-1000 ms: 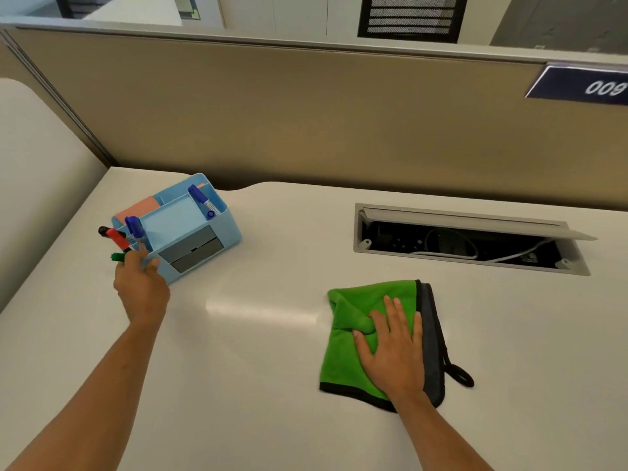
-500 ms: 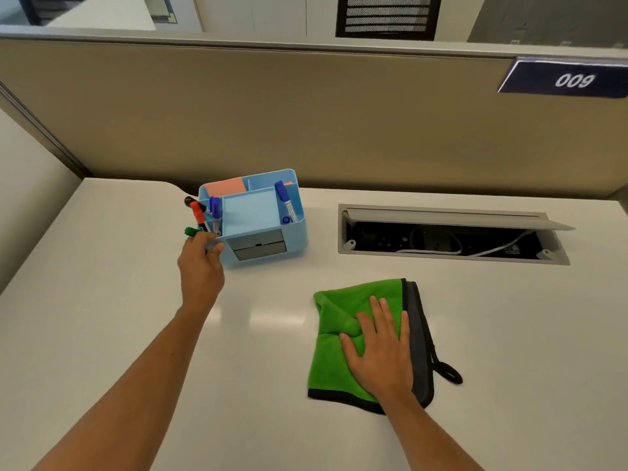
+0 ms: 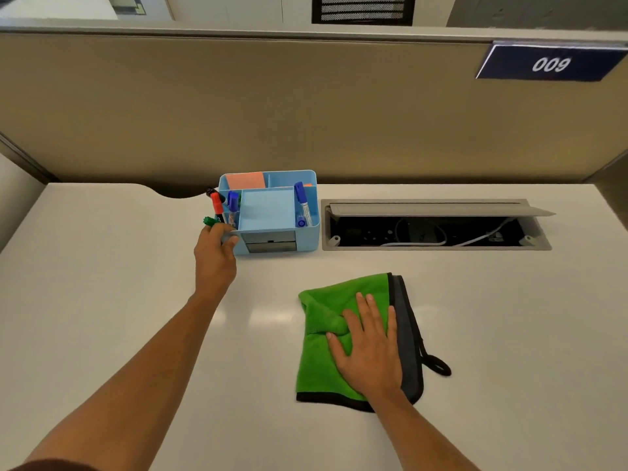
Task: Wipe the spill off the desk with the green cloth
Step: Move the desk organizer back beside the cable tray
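Observation:
A folded green cloth (image 3: 323, 338) with a grey side and black loop lies on the white desk (image 3: 102, 283), right of centre. My right hand (image 3: 368, 348) rests flat on it, fingers spread, palm pressing down. My left hand (image 3: 215, 256) grips the front left corner of a light blue desk organizer (image 3: 268, 212) at the back of the desk. The organizer holds several markers and orange and blue note pads. I see no spill on the desk, only a pale glare patch left of the cloth.
An open cable hatch (image 3: 436, 226) with white wires is sunk into the desk right of the organizer. A tan partition (image 3: 306, 113) bearing a "009" plate (image 3: 550, 64) closes off the back. A rounded notch cuts the desk's back edge beside the organizer.
My left hand has slid the organizer from the left toward the back centre of the desk and turned it square. My right hand stays flat on the cloth.

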The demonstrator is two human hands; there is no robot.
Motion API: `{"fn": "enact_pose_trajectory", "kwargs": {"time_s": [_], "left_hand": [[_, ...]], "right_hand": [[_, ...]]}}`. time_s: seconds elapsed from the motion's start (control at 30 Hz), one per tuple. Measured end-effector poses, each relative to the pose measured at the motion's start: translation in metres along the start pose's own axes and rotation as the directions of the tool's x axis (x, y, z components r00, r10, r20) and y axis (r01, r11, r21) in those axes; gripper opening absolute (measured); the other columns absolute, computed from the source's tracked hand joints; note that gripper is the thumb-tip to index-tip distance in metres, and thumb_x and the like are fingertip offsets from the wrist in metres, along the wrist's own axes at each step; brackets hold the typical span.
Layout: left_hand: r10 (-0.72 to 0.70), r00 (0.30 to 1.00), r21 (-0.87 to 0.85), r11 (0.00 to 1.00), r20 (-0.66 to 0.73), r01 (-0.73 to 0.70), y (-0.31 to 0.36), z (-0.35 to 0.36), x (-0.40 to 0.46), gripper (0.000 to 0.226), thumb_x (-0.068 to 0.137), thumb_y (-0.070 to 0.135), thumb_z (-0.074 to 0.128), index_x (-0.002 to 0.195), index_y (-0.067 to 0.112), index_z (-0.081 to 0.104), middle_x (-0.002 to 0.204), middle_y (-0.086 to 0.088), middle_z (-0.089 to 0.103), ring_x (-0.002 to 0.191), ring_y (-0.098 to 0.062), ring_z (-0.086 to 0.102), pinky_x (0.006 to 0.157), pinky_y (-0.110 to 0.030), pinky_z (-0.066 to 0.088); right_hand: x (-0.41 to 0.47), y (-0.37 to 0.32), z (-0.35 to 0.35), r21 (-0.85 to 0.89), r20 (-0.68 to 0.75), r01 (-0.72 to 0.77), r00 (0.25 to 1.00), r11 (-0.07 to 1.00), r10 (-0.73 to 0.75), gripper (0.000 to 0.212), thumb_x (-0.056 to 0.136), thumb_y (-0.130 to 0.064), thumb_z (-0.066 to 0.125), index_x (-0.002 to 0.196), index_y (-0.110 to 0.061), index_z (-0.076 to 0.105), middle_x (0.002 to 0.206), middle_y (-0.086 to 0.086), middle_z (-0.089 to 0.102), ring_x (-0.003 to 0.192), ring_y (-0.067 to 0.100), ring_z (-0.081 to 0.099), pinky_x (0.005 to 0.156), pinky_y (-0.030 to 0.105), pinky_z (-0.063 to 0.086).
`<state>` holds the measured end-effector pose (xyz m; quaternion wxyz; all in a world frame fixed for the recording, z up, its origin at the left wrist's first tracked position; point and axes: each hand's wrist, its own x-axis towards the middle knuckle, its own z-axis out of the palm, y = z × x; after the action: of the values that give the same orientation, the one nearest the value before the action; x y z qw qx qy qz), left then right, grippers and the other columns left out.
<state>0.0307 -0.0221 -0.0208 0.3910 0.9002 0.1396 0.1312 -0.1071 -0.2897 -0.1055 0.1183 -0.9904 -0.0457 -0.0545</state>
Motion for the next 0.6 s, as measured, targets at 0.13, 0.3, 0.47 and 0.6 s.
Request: {"fn": "enact_pose_trajectory", "kwargs": {"time_s": [0.13, 0.3, 0.47, 0.6], "left_hand": [[0.001, 0.999, 0.005, 1.0, 0.044, -0.001, 0.0, 0.002, 0.008, 0.022, 0.095, 0.012, 0.052, 0.116, 0.005, 0.055, 0.124, -0.019, 0.053, 0.112, -0.029, 0.052, 0.088, -0.027, 0.041], [0.03, 0.993, 0.026, 0.999, 0.113, -0.033, -0.002, 0.0, 0.019, 0.024, 0.097, 0.012, 0.048, 0.119, 0.006, 0.054, 0.127, -0.02, 0.051, 0.116, -0.031, 0.05, 0.091, -0.03, 0.043], [0.029, 0.991, 0.027, 0.999, 0.13, -0.033, -0.003, 0.002, 0.018, 0.025, 0.097, 0.016, 0.048, 0.12, 0.007, 0.054, 0.126, -0.019, 0.053, 0.114, -0.03, 0.051, 0.088, -0.029, 0.043], [-0.019, 0.993, 0.0, 1.0, 0.117, 0.019, 0.001, 0.005, 0.012, 0.03, 0.096, 0.02, 0.05, 0.123, 0.007, 0.054, 0.126, -0.018, 0.055, 0.113, -0.03, 0.053, 0.094, -0.037, 0.046]], "right_hand": [[0.0, 0.0, 0.0, 0.007, -0.006, 0.001, 1.0, 1.0, -0.001, 0.053, 0.093, -0.063, 0.033, 0.124, -0.025, 0.052, 0.153, 0.01, 0.038, 0.147, 0.024, 0.023, 0.118, 0.058, 0.012], [0.0, 0.0, -0.001, -0.008, 0.006, 0.002, 1.0, 1.0, -0.002, 0.055, 0.093, -0.063, 0.031, 0.124, -0.024, 0.053, 0.153, 0.01, 0.038, 0.147, 0.023, 0.023, 0.118, 0.059, 0.013], [0.0, -0.001, -0.003, -0.002, 0.022, -0.007, 1.0, 1.0, 0.007, 0.055, 0.093, -0.063, 0.031, 0.124, -0.025, 0.053, 0.154, 0.009, 0.037, 0.147, 0.023, 0.022, 0.118, 0.058, 0.012], [0.0, -0.001, -0.004, -0.004, 0.026, -0.009, 1.0, 1.0, 0.009, 0.056, 0.093, -0.063, 0.03, 0.125, -0.024, 0.053, 0.154, 0.009, 0.037, 0.147, 0.023, 0.022, 0.118, 0.058, 0.012]]}}
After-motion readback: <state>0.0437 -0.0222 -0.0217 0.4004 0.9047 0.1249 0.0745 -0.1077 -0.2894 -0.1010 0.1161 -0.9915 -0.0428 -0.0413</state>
